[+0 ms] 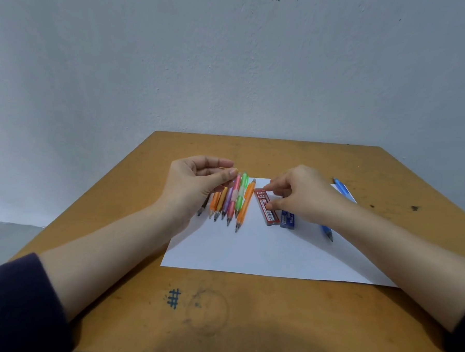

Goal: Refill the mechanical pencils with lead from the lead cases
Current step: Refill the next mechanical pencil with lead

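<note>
A person's two bare hands work over a worn wooden counter, centre frame, where a white sheet of paper carries the mechanical pencils and lead cases. The left hand, left of centre, hovers above the far ends of a row of coloured pencils, its fingers curled and thumb tip close to the forefinger; whether it pinches anything cannot be told. In the row, the pink pencil, the green pencil and the long orange pencil lie side by side with tips toward the viewer. Just right of them lies the red lead case, flat on the sheet, pinched between forefinger and thumb of the right hand, the forefinger at its far end. The blue lead case lies just beside the red one on its right, partly under the right hand. A blue pencil runs beneath the right wrist, well apart from the row. A dark sleeve shows at lower left; a blue hash mark is drawn on the counter's near part. A pale wall fills the upper frame.
</note>
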